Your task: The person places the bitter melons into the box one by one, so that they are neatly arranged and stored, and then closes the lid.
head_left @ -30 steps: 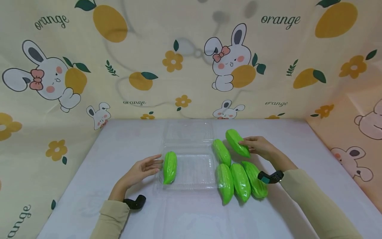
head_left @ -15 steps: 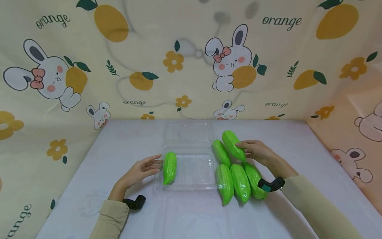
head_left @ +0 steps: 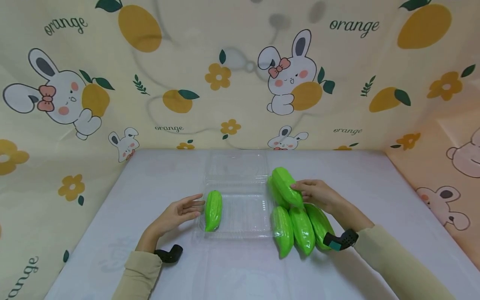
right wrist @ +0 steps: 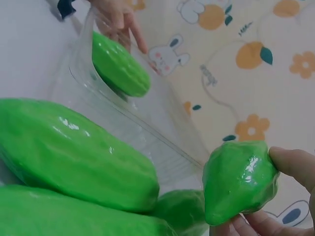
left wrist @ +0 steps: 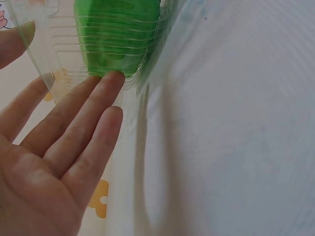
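My right hand (head_left: pixel 318 193) pinches a glossy green bitter melon (head_left: pixel 286 187) between thumb and fingers. It is held over the back of a group of similar lumpy melons, partly hiding the one behind it. In the right wrist view, the held bitter melon (right wrist: pixel 238 179) points its tapered end toward the camera. A clear plastic clamshell box (head_left: pixel 245 231) lies with its lid folded back. One bitter melon (head_left: pixel 213 211) is inside, along its left wall. My left hand (head_left: pixel 180 214) has its fingers extended at that wall. In the left wrist view, fingertips (left wrist: pixel 115 78) touch the ribbed plastic.
Several more bitter melons (head_left: pixel 302 231) lie close together just right of the box, near its right wall. The box lid (head_left: pixel 237 164) lies flat toward the back. A printed cloth backdrop (head_left: pixel 240 83) rises behind the white table (head_left: pixel 225 271).
My right hand has moved left and slightly toward me with the bitter melon, bringing it over the back melon beside the box. My left hand has stayed in place.
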Demonstrator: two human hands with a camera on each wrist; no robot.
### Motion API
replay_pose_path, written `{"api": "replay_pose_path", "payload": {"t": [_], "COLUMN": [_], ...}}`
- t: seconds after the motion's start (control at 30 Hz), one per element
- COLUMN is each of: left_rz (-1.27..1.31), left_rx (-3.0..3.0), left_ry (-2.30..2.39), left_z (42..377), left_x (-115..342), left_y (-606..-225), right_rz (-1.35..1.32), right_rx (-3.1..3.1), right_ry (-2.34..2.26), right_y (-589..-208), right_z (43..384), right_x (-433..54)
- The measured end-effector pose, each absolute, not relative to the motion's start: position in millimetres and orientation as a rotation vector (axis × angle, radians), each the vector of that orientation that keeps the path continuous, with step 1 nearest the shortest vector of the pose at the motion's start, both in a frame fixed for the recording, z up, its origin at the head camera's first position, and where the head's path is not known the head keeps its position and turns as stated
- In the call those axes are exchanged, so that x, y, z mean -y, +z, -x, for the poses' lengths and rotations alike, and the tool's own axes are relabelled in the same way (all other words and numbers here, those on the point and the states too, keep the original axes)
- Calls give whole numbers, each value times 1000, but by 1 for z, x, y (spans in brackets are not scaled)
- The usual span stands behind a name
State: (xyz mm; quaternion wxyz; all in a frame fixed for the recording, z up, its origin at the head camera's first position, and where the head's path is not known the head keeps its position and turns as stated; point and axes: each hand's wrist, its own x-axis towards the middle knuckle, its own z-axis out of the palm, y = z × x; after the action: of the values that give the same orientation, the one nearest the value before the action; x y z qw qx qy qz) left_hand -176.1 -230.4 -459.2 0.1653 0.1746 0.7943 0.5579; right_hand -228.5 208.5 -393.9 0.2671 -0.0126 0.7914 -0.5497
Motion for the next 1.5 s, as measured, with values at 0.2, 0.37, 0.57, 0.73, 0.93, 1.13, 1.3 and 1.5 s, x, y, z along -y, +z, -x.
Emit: {"api": "replay_pose_path", "payload": {"t": [0.2,0.37,0.57,0.73,0.93,1.13,1.3,1.5], "left_rz": [-499,-500,-515,-533,-517,-497,-507,-522], "left_rx": [-2246,-2237,-2239,-2265,-2284,-2266,-2260,-2269], "left_ry": [1603,1609,1608,1586,1567,1582,1589,1591], "left_z": [176,176,177,178,177,177,177,176], "left_x": [230,229,230,230,230,229,229,229], "left_y": [-459,-458,-458,-459,-459,-459,-459,-459], "right_rz": [35,53,87,97,102,95,96,116], "right_rx": [-2155,-2136,-2128,-2104,-2084,-2070,-2007,-1939], "right_ry": [-1452,-1477,-1501,-1515,-1525,-1534,-1565,-1607], "right_y": [-391,-387,-385,-383,-382,-384,-389,-394], "right_z": [222,217,216,213,210,208,206,202], "right_x": [-199,-190,-183,-177,-166,-153,-142,-130]}}
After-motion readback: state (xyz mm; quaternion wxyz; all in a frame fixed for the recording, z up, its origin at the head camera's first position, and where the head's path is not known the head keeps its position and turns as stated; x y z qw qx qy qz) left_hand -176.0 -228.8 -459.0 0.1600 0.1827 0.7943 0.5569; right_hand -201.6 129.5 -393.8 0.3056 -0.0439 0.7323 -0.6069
